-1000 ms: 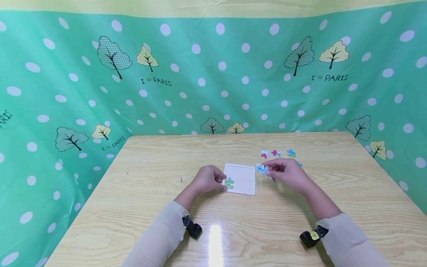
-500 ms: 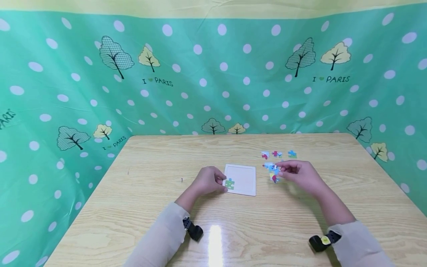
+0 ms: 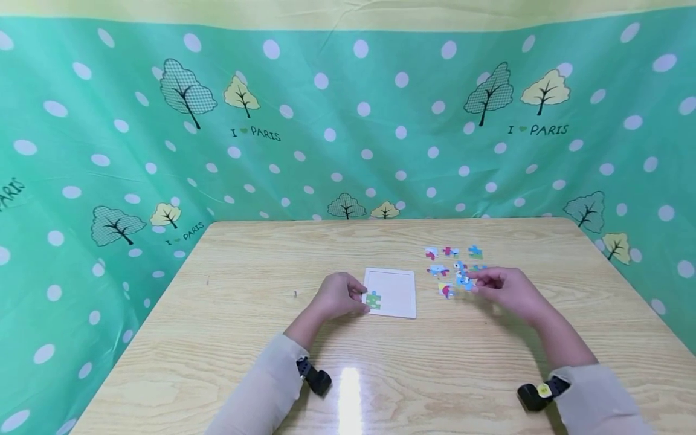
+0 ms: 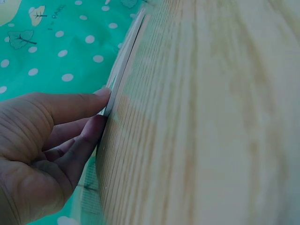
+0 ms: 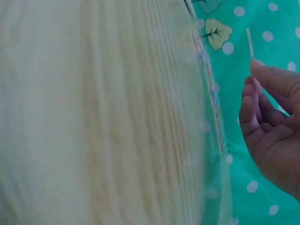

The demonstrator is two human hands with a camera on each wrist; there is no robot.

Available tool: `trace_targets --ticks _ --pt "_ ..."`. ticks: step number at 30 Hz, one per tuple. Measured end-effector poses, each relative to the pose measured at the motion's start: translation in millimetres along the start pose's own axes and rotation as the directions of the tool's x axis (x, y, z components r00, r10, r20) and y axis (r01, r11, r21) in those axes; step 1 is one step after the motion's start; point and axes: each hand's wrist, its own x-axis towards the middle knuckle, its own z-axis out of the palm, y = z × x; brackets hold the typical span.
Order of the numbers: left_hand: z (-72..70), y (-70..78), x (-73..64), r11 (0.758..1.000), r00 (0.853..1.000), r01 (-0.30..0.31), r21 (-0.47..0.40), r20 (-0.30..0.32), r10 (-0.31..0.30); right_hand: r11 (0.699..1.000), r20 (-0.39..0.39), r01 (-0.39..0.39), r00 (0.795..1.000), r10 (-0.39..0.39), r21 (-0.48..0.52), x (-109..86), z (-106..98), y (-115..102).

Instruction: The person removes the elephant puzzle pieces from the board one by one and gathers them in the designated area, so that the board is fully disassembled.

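Observation:
My left hand pinches the left edge of a square white puzzle tray between thumb and fingers. A green puzzle piece lies in the tray's near left corner. To the right of the tray, my right hand pinches a blue puzzle piece by its edge. The right wrist view shows that held piece edge-on, raised above the table. Seen from the left wrist, thumb and fingertips grip the tray's rim from both faces.
Several loose puzzle pieces lie right of the tray, among them a red and white one, a blue and green one and a yellow and red one. A tiny dark bit lies left of the left hand. Green dotted cloth hangs behind the table.
My right hand has moved right with the blue puzzle piece, away from the tray and across the loose pieces. The left hand keeps its place on the tray.

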Motion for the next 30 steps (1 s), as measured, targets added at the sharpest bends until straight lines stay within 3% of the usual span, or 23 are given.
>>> trace_targets --ticks 14,30 --pt "0.2 -0.2 -1.1 1.000 1.000 0.009 -0.002 -0.007 -0.009 0.994 0.073 -0.035 0.996 0.043 -0.107 8.8 -5 14" --pt "0.7 -4.0 0.0 1.000 1.000 -0.015 -0.016 -0.001 0.015 0.987 0.067 -0.026 0.997 0.037 -0.161 16.1 0 18"
